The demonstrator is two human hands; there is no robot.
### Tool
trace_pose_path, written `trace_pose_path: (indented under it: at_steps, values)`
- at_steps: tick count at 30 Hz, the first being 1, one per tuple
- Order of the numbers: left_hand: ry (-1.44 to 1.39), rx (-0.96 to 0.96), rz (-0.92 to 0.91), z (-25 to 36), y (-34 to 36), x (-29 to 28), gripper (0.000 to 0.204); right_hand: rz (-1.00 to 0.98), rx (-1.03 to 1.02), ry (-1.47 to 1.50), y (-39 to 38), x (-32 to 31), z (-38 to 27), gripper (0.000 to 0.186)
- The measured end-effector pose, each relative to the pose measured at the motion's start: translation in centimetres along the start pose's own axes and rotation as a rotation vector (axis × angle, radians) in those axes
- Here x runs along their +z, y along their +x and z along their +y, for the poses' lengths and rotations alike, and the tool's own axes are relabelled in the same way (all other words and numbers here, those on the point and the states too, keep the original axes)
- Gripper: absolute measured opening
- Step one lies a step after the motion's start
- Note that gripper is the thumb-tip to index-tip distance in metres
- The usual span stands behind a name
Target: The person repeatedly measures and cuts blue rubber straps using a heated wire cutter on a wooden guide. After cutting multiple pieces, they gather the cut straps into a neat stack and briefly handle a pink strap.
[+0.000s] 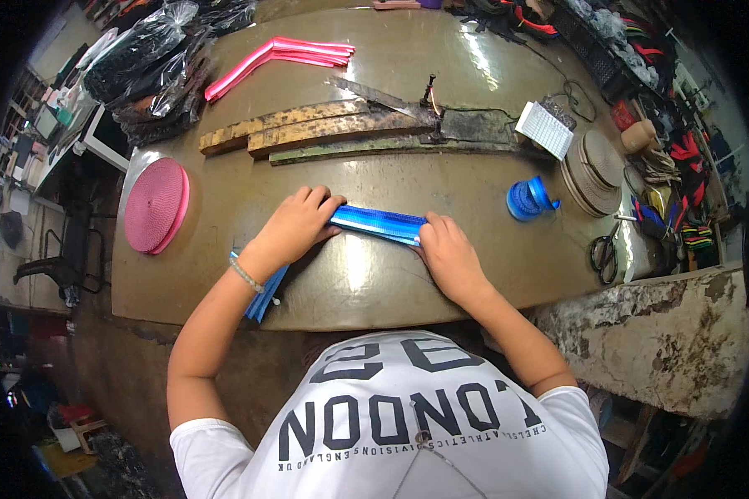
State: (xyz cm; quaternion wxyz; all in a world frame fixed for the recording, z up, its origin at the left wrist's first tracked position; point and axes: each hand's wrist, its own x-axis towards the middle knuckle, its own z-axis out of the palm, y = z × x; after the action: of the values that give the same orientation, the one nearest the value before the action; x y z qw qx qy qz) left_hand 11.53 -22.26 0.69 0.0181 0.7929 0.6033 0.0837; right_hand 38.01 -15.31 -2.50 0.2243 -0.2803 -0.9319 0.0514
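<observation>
A stack of blue webbing straps [376,223] with a pale stripe stretches between my hands, just above or on the table [341,291]. My left hand [298,220] is closed around its left end, and my right hand [449,254] grips the right end. More blue strap ends [268,295] hang out below my left wrist, toward the table's front edge. To the right of my right hand sits a small coil of blue webbing [528,200]. The palm side of each hand is hidden.
A pink webbing roll [154,205] lies at left, beige rolls [595,170] at right beside black scissors [603,258]. Behind my hands is a wooden jig [308,129] with an upright metal tool [429,90]. Pink straps [279,56] and black plastic bags [150,75] lie farther back.
</observation>
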Motion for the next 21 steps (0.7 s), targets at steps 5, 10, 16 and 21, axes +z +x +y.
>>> trace_pose_path:
  at_steps: [5, 10, 16, 21]
  values:
    - [0.120, -0.041, -0.006, 1.1, -0.1, -0.5, 0.052, 0.092, -0.054, 0.012, 0.8, -2.8, 0.7, 0.026]
    - [0.060, 0.035, 0.193, 3.2, 0.2, -3.2, 0.056, 0.142, 0.213, 0.820, 1.8, -6.4, -0.4, 0.032]
    - [-1.137, -0.214, 0.448, 10.7, 1.0, -4.5, 0.029, 0.158, 0.235, 1.209, 3.6, -6.4, -4.8, 0.043]
    - [-1.571, -0.360, 0.579, 12.3, 0.7, -3.2, 0.026, 0.034, 0.350, 1.438, 4.4, -6.4, -6.2, 0.043]
